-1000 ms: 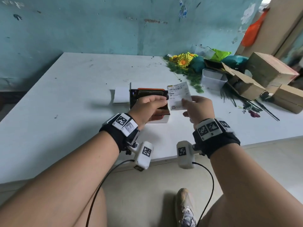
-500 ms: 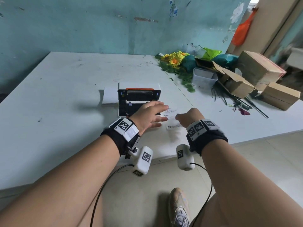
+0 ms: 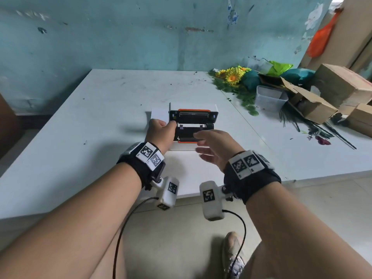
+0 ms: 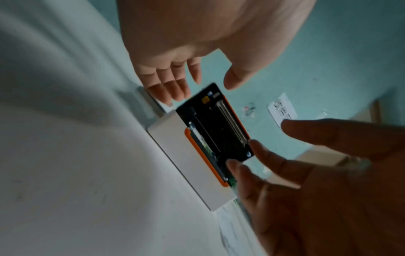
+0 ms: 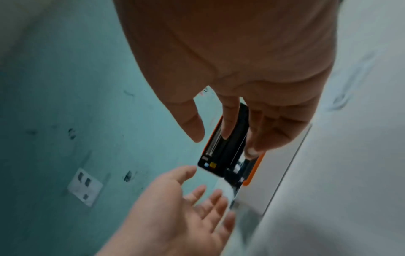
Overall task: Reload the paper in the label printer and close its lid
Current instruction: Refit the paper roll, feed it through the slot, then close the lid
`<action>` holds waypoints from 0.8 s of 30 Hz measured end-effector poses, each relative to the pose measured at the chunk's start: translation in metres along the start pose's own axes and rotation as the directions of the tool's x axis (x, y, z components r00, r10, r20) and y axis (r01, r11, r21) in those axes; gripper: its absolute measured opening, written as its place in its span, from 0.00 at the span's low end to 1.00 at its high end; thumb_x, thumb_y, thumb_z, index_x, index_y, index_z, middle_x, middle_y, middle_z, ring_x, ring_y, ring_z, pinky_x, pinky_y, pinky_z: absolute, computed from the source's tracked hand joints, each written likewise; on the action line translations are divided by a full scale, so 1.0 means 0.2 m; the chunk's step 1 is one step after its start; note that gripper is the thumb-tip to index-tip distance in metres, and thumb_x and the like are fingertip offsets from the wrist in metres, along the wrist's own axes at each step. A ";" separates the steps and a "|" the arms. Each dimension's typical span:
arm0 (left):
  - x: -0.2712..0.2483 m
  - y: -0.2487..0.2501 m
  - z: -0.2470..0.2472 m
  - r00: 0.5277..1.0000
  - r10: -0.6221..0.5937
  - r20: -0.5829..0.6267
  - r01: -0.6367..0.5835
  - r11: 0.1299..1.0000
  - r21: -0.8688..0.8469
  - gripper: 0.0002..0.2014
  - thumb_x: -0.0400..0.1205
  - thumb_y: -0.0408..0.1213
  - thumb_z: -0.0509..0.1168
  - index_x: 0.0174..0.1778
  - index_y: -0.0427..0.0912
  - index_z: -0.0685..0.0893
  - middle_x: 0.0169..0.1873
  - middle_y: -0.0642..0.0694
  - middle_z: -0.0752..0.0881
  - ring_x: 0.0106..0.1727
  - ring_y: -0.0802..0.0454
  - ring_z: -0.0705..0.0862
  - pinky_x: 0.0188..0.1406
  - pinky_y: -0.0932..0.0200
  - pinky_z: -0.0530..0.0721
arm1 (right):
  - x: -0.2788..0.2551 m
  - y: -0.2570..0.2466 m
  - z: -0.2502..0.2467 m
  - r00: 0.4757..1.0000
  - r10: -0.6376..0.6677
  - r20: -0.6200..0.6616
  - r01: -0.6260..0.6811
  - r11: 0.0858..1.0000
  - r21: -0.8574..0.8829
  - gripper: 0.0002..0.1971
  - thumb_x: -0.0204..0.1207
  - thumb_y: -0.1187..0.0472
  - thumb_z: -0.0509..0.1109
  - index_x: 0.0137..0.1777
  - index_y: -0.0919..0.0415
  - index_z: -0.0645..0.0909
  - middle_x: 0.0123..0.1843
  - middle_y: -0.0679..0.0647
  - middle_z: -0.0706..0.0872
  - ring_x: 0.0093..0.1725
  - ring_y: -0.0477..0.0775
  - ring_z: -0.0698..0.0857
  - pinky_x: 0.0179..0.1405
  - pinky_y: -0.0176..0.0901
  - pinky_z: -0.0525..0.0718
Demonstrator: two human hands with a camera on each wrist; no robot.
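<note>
Printer [image 3: 193, 125] sits on the white counter [image 3: 90, 127] at 12 o'clock from the person, lid [image 3: 193, 113] raised and standing upright at its far edge, black interior and orange trim exposed.

Change against half a second back: the printed slip that lay on the counter at 3 o'clock of the left hand is out of sight now. Left hand [image 3: 161, 131] has moved from the counter in front of the printer to the printer's 9 o'clock side. Right hand [image 3: 216, 148] has lifted off the slip and come up to the near right corner of the printer.

Grip state, left: wide, fingers straight and loosely spread, thumb apart, holding nothing; the wrist views show the fingertips beside the lid's left end, contact cannot be told because of blur. Grip state, right: wide as well, fingers extended toward the open bay, holding nothing; contact with the printer cannot be told.

Counts:
- printers: 1, lid open
- white pad [image 3: 159, 114] behind the printer at 10 o'clock, touching or just beside it: 1
- hands: 2, both unloaded
- clear plastic tub [image 3: 270, 98] at 2 o'clock: 1
- cardboard boxes [image 3: 342, 85] at 2 to 3 o'clock: at least 3, one open
- yellow artificial flowers [image 3: 233, 76] at 1 o'clock: 1 bunch
- wall socket [image 5: 85, 187] on the teal wall: 1
</note>
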State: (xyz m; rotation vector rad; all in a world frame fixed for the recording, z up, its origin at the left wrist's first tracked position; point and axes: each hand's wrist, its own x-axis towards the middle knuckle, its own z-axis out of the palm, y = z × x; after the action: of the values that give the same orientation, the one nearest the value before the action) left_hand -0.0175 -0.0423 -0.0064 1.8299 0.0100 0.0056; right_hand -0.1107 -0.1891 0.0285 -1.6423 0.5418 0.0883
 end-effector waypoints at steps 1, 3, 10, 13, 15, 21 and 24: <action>0.02 -0.01 -0.01 0.999 -0.048 0.000 0.048 0.998 -0.038 0.18 0.79 0.50 0.65 0.30 0.47 0.67 0.23 0.43 0.68 0.29 0.44 0.67 0.32 0.58 0.68 | 0.00 -0.01 0.03 0.997 0.048 0.057 -0.052 0.996 0.066 0.07 0.85 0.58 0.75 0.59 0.58 0.85 0.57 0.59 0.87 0.53 0.57 0.90 0.54 0.48 0.89; 0.06 -0.02 -0.02 0.982 -0.177 0.066 0.184 0.976 -0.119 0.19 0.83 0.54 0.64 0.31 0.47 0.72 0.21 0.50 0.74 0.31 0.44 0.74 0.33 0.57 0.72 | 0.02 -0.02 0.09 0.985 0.113 0.127 -0.127 0.986 0.111 0.03 0.86 0.60 0.72 0.56 0.59 0.85 0.58 0.61 0.88 0.55 0.59 0.91 0.57 0.50 0.88; 0.13 -0.04 -0.02 0.894 -0.258 0.365 0.336 0.926 -0.169 0.24 0.85 0.65 0.60 0.52 0.45 0.82 0.57 0.39 0.87 0.54 0.43 0.84 0.55 0.52 0.78 | 0.15 -0.06 0.22 0.950 0.263 0.170 -0.284 0.952 0.113 0.19 0.88 0.66 0.64 0.76 0.65 0.83 0.74 0.63 0.89 0.67 0.62 0.92 0.56 0.51 0.89; 0.15 -0.05 -0.03 0.884 -0.236 0.402 0.311 0.941 -0.132 0.27 0.86 0.65 0.61 0.62 0.43 0.84 0.65 0.37 0.89 0.41 0.52 0.88 0.44 0.56 0.80 | 0.23 -0.07 0.28 0.938 0.317 0.140 -0.335 0.934 0.128 0.18 0.88 0.61 0.68 0.75 0.64 0.83 0.72 0.67 0.89 0.64 0.62 0.91 0.58 0.51 0.90; 0.17 -0.05 -0.04 0.881 -0.228 0.415 0.295 0.949 -0.106 0.26 0.88 0.64 0.60 0.61 0.43 0.84 0.65 0.38 0.90 0.38 0.55 0.88 0.45 0.54 0.81 | 0.27 -0.09 0.31 0.941 0.322 0.106 -0.336 0.930 0.152 0.15 0.86 0.59 0.69 0.69 0.63 0.85 0.65 0.70 0.89 0.63 0.65 0.92 0.59 0.52 0.91; 0.28 -0.10 -0.13 0.938 -0.203 0.282 0.263 0.945 -0.195 0.13 0.87 0.53 0.67 0.55 0.46 0.86 0.62 0.43 0.91 0.66 0.43 0.90 0.70 0.45 0.84 | 0.40 -0.14 0.33 0.927 0.372 0.041 -0.373 0.911 0.174 0.07 0.88 0.60 0.67 0.49 0.63 0.82 0.51 0.62 0.83 0.52 0.61 0.83 0.52 0.46 0.80; 0.33 -0.13 -0.19 0.968 -0.163 0.191 0.206 0.950 -0.235 0.12 0.86 0.49 0.68 0.57 0.46 0.87 0.62 0.43 0.91 0.67 0.47 0.87 0.71 0.50 0.78 | 0.45 -0.16 0.33 0.937 0.345 -0.053 -0.332 0.928 0.169 0.05 0.89 0.63 0.67 0.57 0.64 0.81 0.46 0.58 0.82 0.52 0.58 0.83 0.54 0.45 0.82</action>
State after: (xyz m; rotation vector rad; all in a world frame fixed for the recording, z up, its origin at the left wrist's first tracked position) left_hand 0.0489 0.0017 -0.0211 1.5621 0.0589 -0.2705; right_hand -0.0017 -0.1519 0.0136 -1.3897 0.8719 0.2285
